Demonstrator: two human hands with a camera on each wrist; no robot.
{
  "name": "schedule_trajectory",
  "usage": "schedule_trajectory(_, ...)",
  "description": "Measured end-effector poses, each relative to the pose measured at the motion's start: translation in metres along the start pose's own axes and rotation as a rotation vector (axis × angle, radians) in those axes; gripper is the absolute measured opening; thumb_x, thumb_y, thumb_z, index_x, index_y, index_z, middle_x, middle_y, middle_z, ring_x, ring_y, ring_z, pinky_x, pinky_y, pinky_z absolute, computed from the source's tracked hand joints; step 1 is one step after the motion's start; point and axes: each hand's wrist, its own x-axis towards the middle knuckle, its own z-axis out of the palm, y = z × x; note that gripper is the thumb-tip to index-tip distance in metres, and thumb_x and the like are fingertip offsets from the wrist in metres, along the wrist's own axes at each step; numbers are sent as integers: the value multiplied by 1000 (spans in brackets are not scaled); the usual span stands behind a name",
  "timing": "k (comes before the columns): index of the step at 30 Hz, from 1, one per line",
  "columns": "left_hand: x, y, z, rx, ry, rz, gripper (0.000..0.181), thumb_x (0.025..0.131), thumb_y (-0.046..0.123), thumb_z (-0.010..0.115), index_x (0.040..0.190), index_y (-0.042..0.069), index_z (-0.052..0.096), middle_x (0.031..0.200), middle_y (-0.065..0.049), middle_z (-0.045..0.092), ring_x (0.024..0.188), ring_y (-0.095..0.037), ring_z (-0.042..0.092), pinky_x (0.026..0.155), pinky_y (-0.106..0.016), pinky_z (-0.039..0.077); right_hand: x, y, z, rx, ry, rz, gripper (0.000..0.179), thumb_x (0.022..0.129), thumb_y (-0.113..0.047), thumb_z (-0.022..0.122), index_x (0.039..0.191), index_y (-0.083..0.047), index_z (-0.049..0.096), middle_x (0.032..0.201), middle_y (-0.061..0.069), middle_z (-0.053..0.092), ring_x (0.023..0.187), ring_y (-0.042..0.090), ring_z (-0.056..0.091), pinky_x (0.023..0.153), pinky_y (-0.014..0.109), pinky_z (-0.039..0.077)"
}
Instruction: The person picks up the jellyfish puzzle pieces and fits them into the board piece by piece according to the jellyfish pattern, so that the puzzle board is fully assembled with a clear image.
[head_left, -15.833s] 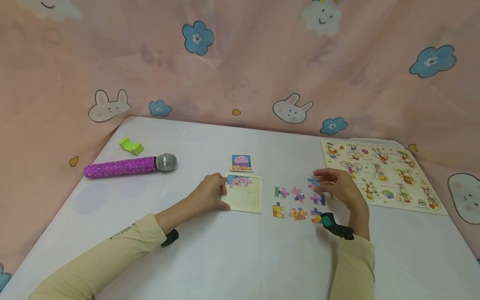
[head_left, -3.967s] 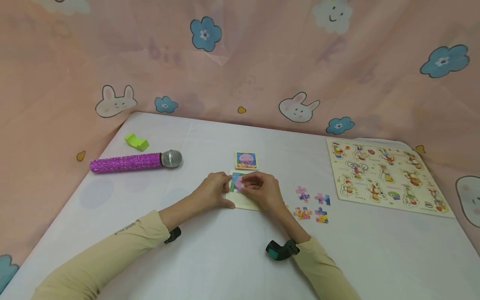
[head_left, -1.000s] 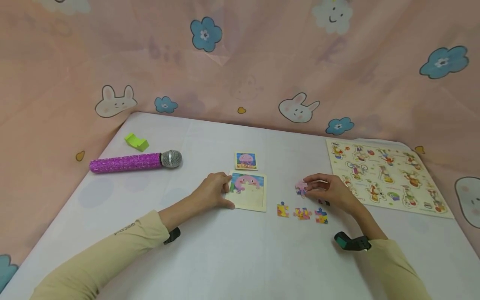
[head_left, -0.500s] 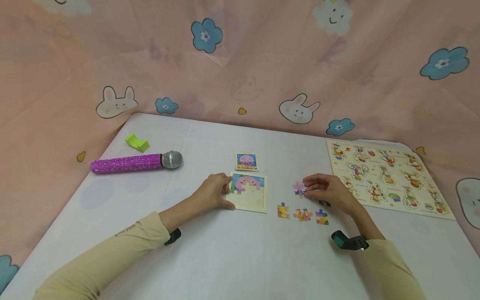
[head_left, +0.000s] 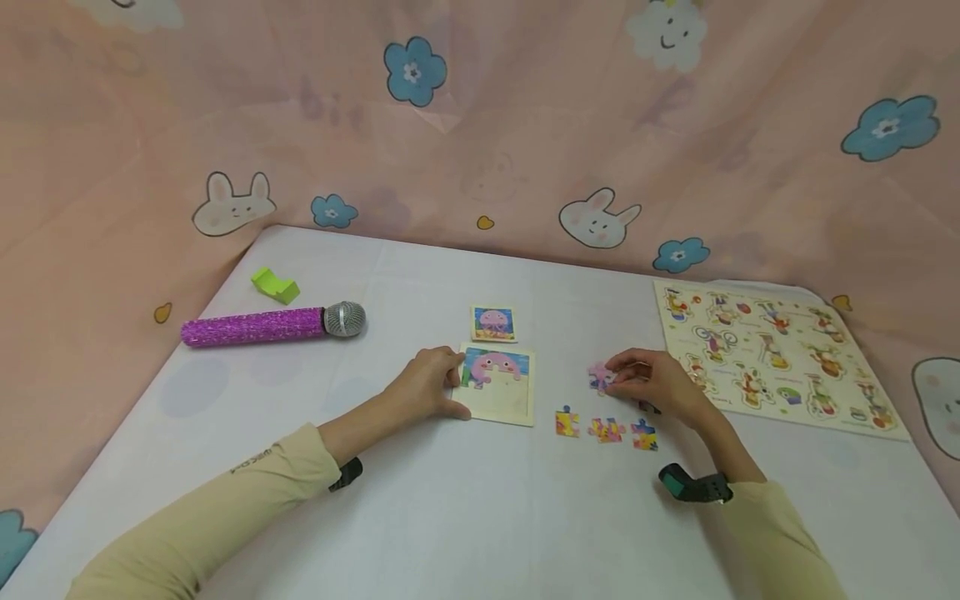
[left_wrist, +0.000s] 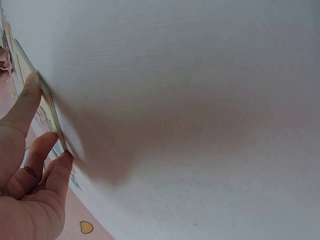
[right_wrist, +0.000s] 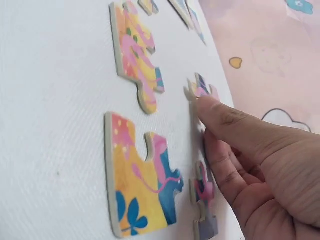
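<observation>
My left hand (head_left: 420, 383) holds the left side of a square wooden puzzle tray (head_left: 498, 407), thumb near the lower corner and fingers near the upper one. Joined pieces showing a pink face on blue fill the tray's top and part of its left side; bare wood shows elsewhere. To the right, my right hand (head_left: 654, 387) pinches a pink-and-purple jigsaw piece (head_left: 597, 377) between thumb and fingers, low over the table. Another piece (head_left: 649, 407) is partly hidden under that hand. Nearer the front lie a yellow piece (head_left: 567, 422), a pink-yellow one (head_left: 606, 429) and a yellow-blue one (right_wrist: 140, 180).
Just behind the tray lies a small jellyfish picture card (head_left: 492, 323). A glittery purple microphone (head_left: 255, 327) and a green curved block (head_left: 275, 286) are at the left. A large wooden board of printed figures (head_left: 780, 358) covers the back right, beside the right hand.
Since the oldest frame, the tray's picture has grown across the top and down the left. My right hand has gone from the tray back to the loose pieces and now pinches one, shifting it slightly.
</observation>
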Motion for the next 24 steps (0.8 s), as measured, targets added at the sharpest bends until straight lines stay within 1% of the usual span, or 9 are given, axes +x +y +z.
schedule_trajectory(2,0,1,0,3,0,0,38,59,16,92,75,2,60,96,-12,63,82,-19,49,75,-28,41,-2,-2,1,1,26,-12,28,86,-9,71,111,1,62,101,14,66,84,16,61,70,19,49)
schedule_trajectory(4,0,1,0,2,0,-1,38,59,16,92,75,2,60,99,-13,64,82,-19,49,75,-29,41,-4,-4,2,17,54,-4,29,87,-8,70,113,1,61,101,16,66,84,16,63,69,19,50)
schedule_trajectory(6,0,1,0,3,3,-3,38,59,16,92,74,2,60,103,-15,65,82,-19,49,75,-29,41,-6,-7,4,41,83,21,31,88,-10,69,116,2,60,101,17,67,84,14,64,69,19,50)
schedule_trajectory(8,0,1,0,5,4,-5,38,59,16,92,74,2,60,105,-16,65,83,-20,49,75,-29,41,-8,-9,5,73,106,64,35,89,-14,69,119,1,59,100,18,68,83,10,65,68,20,50)
schedule_trajectory(11,0,2,0,4,4,-5,38,59,16,92,74,2,60,107,-16,65,83,-20,49,75,-29,41,-10,-12,9,159,126,131,41,90,-19,69,123,2,58,101,14,70,84,6,64,70,18,49)
schedule_trajectory(15,0,2,-1,-1,3,-3,39,59,16,92,73,2,59,108,-16,65,84,-20,49,74,-29,41,-10,-14,15,295,133,201,46,90,-24,68,127,0,57,98,-1,72,85,4,62,73,18,48)
schedule_trajectory(17,0,2,0,-2,5,-1,39,59,16,92,72,2,58,109,-17,65,84,-20,49,74,-28,41,-10,-16,19,349,135,216,48,89,-27,69,128,-1,56,96,-8,71,86,4,62,75,17,48)
schedule_trajectory(19,0,2,0,-5,7,-1,39,59,15,92,71,2,57,111,-17,65,84,-20,49,74,-28,41,-9,-18,24,409,138,219,48,89,-26,69,128,-1,56,95,-11,71,89,4,61,77,17,47)
schedule_trajectory(24,0,0,0,-12,9,6,40,59,16,92,70,2,57,112,-18,64,86,-21,49,76,-29,41,-6,-25,35,564,122,207,42,90,-17,68,127,-1,56,92,-11,71,88,5,64,79,18,50)
